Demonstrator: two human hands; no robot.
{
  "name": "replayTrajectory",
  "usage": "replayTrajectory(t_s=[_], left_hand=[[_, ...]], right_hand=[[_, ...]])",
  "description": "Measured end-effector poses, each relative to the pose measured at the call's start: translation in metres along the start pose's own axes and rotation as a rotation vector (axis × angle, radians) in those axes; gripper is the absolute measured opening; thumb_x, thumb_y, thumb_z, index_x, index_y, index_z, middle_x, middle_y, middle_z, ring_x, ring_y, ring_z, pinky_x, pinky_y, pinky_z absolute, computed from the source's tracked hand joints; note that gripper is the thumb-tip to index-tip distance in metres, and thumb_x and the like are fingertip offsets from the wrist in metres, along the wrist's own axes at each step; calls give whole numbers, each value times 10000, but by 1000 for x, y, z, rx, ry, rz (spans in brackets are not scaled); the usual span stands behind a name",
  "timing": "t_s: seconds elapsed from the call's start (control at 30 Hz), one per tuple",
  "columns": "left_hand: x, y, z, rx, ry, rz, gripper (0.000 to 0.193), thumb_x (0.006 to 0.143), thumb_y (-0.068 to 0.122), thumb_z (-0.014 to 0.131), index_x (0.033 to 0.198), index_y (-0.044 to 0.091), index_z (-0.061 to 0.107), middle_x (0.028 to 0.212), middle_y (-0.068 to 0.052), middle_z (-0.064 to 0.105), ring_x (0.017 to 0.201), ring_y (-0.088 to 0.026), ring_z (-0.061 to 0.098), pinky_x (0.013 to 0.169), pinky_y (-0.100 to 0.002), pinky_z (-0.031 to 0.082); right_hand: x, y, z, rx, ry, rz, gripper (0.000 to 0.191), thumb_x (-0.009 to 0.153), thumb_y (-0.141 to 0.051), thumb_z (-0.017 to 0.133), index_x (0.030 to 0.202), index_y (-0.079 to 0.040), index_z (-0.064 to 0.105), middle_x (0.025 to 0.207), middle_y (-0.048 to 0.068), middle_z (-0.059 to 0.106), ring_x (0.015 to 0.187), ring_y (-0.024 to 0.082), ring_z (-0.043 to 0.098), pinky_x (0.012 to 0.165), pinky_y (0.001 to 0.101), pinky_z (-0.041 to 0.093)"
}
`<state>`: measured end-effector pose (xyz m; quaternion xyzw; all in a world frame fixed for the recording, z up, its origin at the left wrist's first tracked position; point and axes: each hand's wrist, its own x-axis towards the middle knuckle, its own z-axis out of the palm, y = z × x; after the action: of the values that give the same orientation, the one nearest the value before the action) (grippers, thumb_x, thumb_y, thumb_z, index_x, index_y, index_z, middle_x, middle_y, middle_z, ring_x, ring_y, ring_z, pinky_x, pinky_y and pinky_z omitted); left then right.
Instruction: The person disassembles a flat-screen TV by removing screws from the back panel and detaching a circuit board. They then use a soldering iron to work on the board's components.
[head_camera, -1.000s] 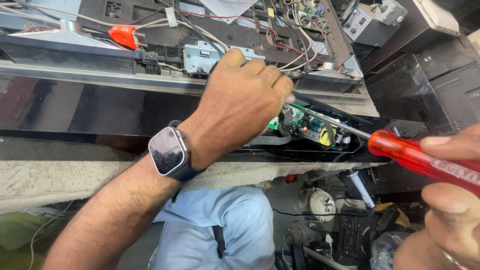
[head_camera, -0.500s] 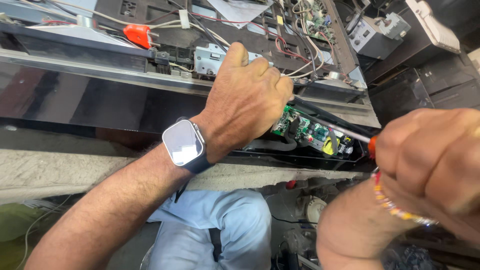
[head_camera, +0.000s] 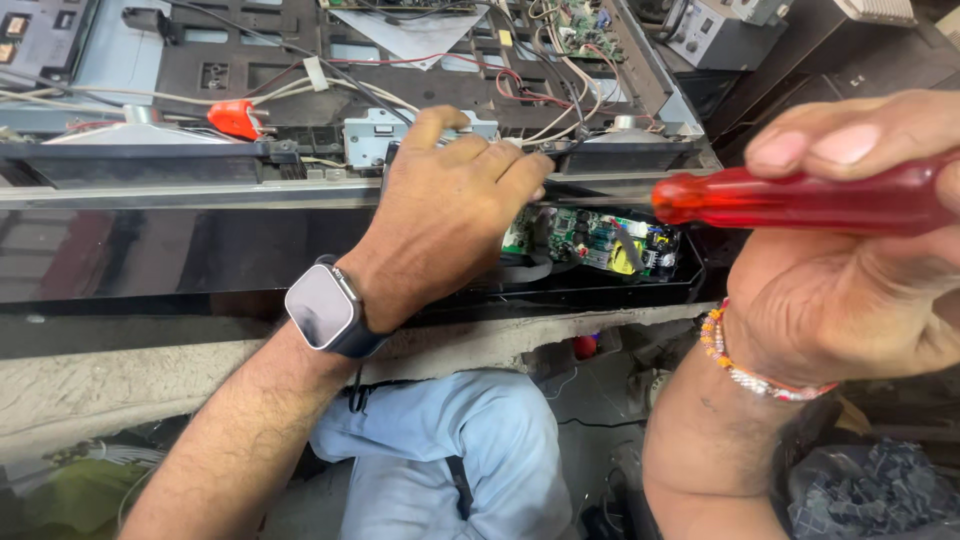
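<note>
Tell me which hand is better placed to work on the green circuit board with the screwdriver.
Right, probably. The right hand already grips the red-handled screwdriver, held beside the green circuit board. The left hand rests on the black frame edge next to the board and holds no tool, so it likely serves better for steadying.

Left hand (head_camera: 450, 215) is stretched forward from the lower left, palm down, fingers curled over and pressing down, forearm running diagonal with the wrist bent a little. Right hand (head_camera: 850, 260) sits close to the camera on the right, raised, fingers and thumb wrapped tight in a fist-like grip.
</note>
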<state>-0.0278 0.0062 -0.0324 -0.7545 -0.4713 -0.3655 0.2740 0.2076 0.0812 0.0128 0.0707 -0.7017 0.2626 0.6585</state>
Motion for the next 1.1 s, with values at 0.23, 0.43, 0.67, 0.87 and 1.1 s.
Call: replayTrajectory(t_s=[0.23, 0.43, 0.67, 0.87, 1.1], left_hand=[[24, 25, 6, -388, -24, 49, 429, 822, 93, 673, 1244, 21, 650, 1068, -65, 737, 970, -274, 699, 728, -445, 454], [28, 23, 20, -475, -82, -79, 259, 868, -35, 638, 1097, 67, 705, 958, -68, 731, 892, -261, 723, 751, -390, 576], [26, 22, 28, -432, 116, -151, 222, 840, 141, 868, 874, 66, 661, 811, -81, 675, 776, -284, 667, 656, -409, 528], [30, 22, 24, -388, 122, -161, 307, 773, 156, 902, 804, 63, 612, 772, -68, 647, 761, -289, 638, 634, -410, 503], [28, 19, 15, -410, 78, -73, 190, 794, 65, 788, 965, 42, 710, 1107, -93, 715, 1016, -304, 649, 801, -393, 562]], right_hand=[[10, 0, -16, 144, -134, -12, 356, 1047, -407, 636, 1272, -134, 599, 1044, 155, 632, 868, 294, 666, 767, 459, 636], [24, 6, -11, 433, -115, 191, 490, 971, -455, 716, 1265, -94, 565, 1074, 178, 715, 889, 294, 755, 825, 469, 678], [-20, 6, 4, -30, -106, 318, 580, 907, -77, 946, 1371, 28, 613, 1231, 116, 669, 1097, 169, 655, 1018, 300, 568], [-42, 23, 11, -60, -97, 323, 300, 921, 76, 915, 1139, 43, 711, 1116, 86, 712, 1024, 139, 699, 948, 267, 597], [-36, 13, 24, -239, -63, 392, 159, 1037, -4, 727, 1189, 23, 689, 1065, 77, 757, 965, 119, 718, 880, 250, 605]])
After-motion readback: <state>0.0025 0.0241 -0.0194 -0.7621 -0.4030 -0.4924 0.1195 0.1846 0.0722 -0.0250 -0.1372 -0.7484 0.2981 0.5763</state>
